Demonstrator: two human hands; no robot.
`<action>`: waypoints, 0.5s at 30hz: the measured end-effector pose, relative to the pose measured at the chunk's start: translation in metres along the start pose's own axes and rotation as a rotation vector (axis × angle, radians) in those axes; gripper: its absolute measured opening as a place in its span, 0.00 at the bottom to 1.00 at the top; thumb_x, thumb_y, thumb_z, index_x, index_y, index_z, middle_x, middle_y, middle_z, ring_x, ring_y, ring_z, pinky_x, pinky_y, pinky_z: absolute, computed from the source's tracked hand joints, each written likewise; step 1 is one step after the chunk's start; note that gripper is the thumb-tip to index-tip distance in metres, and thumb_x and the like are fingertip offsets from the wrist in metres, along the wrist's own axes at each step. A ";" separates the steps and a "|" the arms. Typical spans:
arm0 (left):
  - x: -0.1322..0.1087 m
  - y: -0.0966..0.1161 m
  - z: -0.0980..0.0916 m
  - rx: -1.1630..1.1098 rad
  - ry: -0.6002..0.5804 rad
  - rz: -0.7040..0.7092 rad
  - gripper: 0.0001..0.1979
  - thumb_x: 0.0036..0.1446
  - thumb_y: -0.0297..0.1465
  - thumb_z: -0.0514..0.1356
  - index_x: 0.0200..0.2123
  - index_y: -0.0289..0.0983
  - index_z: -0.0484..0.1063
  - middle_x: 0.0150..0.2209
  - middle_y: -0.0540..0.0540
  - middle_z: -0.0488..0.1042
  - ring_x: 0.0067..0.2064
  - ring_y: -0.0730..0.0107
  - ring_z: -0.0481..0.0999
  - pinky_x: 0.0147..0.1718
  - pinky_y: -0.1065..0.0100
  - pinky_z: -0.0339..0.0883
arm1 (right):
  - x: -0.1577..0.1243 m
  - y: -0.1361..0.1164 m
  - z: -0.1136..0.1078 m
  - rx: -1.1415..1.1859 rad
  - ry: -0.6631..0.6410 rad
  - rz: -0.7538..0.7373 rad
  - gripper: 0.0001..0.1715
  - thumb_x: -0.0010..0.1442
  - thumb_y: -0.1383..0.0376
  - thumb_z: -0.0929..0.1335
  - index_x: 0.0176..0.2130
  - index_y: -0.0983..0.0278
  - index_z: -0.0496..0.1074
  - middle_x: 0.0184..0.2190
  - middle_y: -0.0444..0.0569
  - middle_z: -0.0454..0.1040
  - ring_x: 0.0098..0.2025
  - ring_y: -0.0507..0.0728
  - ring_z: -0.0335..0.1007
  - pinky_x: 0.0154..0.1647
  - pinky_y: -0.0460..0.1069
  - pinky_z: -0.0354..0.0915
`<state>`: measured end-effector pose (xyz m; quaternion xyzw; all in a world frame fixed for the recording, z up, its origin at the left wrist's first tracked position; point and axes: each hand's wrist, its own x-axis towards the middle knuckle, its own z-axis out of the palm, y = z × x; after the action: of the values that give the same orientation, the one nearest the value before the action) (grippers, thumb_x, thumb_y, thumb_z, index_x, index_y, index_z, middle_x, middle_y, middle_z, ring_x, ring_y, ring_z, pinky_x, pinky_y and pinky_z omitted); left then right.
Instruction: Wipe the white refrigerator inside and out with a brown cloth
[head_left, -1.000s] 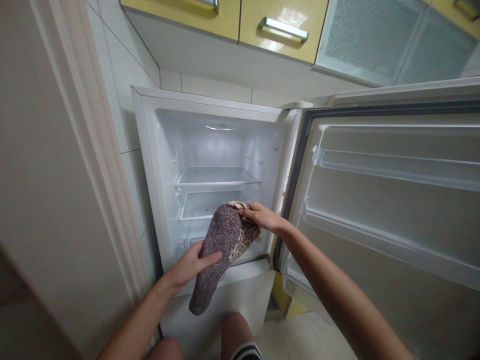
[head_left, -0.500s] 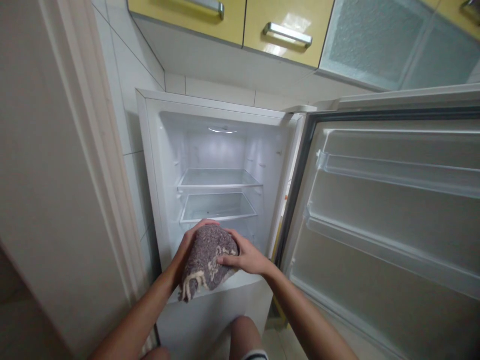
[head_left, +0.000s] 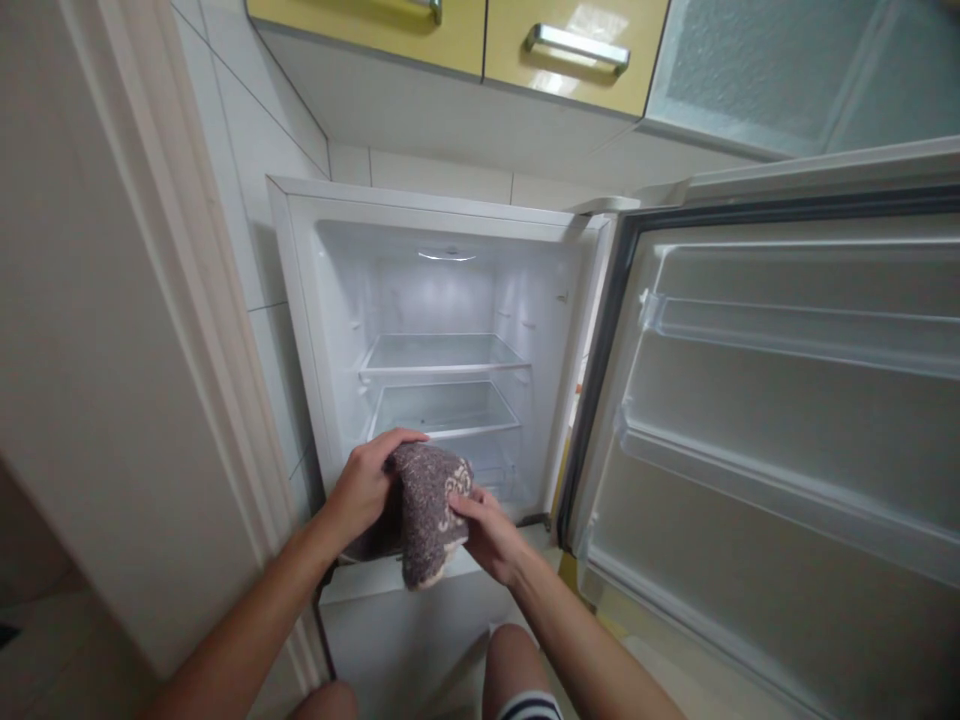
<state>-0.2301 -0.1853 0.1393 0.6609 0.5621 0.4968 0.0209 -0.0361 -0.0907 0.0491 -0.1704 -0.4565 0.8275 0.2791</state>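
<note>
A purplish-brown cloth [head_left: 429, 500] with cream markings is folded between my hands, in front of the lower part of the open fridge [head_left: 442, 205]. My left hand [head_left: 371, 480] grips its upper left side, fingers over the top. On the right edge, my right hand [head_left: 487, 530] pinches the cloth with the thumb on the cream pattern. The cloth's lower end hangs down over the front edge of the fridge compartment. Two glass shelves [head_left: 446, 352] show inside the lit fridge, above the cloth.
The fridge door [head_left: 780, 400], with clear door racks [head_left: 795, 335], stands open on the right. Yellow cabinets [head_left: 570, 85] hang above. A pale door frame [head_left: 202, 300] rises at the left. My knees show at the bottom.
The cloth has been turned and refolded, its lower end now hanging nearer the middle. My left hand has moved to its upper left side; my right hand sits slightly lower.
</note>
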 end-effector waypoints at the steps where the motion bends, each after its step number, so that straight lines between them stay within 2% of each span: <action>1: -0.001 -0.004 -0.002 -0.002 -0.040 -0.050 0.26 0.48 0.26 0.54 0.48 0.39 0.83 0.46 0.46 0.86 0.49 0.58 0.84 0.54 0.62 0.73 | -0.001 -0.003 0.000 0.021 0.049 -0.016 0.35 0.38 0.50 0.87 0.40 0.62 0.80 0.37 0.49 0.82 0.38 0.59 0.78 0.47 0.53 0.73; 3: -0.003 -0.014 -0.006 -0.013 -0.148 -0.162 0.25 0.44 0.27 0.55 0.44 0.39 0.85 0.43 0.46 0.87 0.48 0.56 0.84 0.54 0.61 0.73 | -0.004 -0.012 -0.005 0.018 0.140 -0.038 0.36 0.35 0.52 0.88 0.40 0.64 0.80 0.36 0.50 0.82 0.36 0.57 0.78 0.44 0.52 0.73; 5: -0.006 -0.022 -0.007 -0.066 -0.203 -0.243 0.23 0.41 0.28 0.55 0.39 0.39 0.86 0.41 0.45 0.87 0.49 0.53 0.85 0.56 0.60 0.73 | -0.008 -0.019 -0.012 -0.029 0.186 -0.085 0.37 0.36 0.53 0.88 0.42 0.66 0.80 0.37 0.50 0.82 0.36 0.56 0.78 0.44 0.50 0.73; 7: -0.013 -0.028 -0.001 -0.161 -0.160 -0.296 0.21 0.41 0.29 0.57 0.38 0.38 0.85 0.41 0.44 0.87 0.51 0.51 0.84 0.58 0.57 0.72 | -0.012 -0.021 -0.017 -0.064 0.186 -0.141 0.38 0.38 0.53 0.88 0.44 0.65 0.79 0.40 0.50 0.83 0.39 0.56 0.79 0.47 0.50 0.74; 10: -0.029 -0.034 0.020 -0.358 -0.048 -0.426 0.21 0.44 0.31 0.62 0.44 0.38 0.83 0.42 0.44 0.86 0.50 0.51 0.84 0.58 0.56 0.72 | -0.015 -0.018 -0.018 -0.076 0.176 -0.188 0.41 0.41 0.52 0.87 0.50 0.62 0.78 0.46 0.50 0.83 0.45 0.57 0.79 0.51 0.51 0.73; 15: -0.062 -0.049 0.060 -0.739 0.075 -0.843 0.21 0.43 0.40 0.76 0.40 0.40 0.78 0.42 0.42 0.86 0.53 0.48 0.83 0.57 0.51 0.74 | -0.020 -0.023 -0.015 -0.213 0.215 -0.242 0.37 0.41 0.52 0.87 0.46 0.63 0.79 0.42 0.50 0.83 0.43 0.59 0.79 0.48 0.52 0.73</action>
<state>-0.2168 -0.1830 0.0407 0.3097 0.5665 0.6326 0.4277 -0.0054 -0.0834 0.0615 -0.2304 -0.5261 0.7120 0.4040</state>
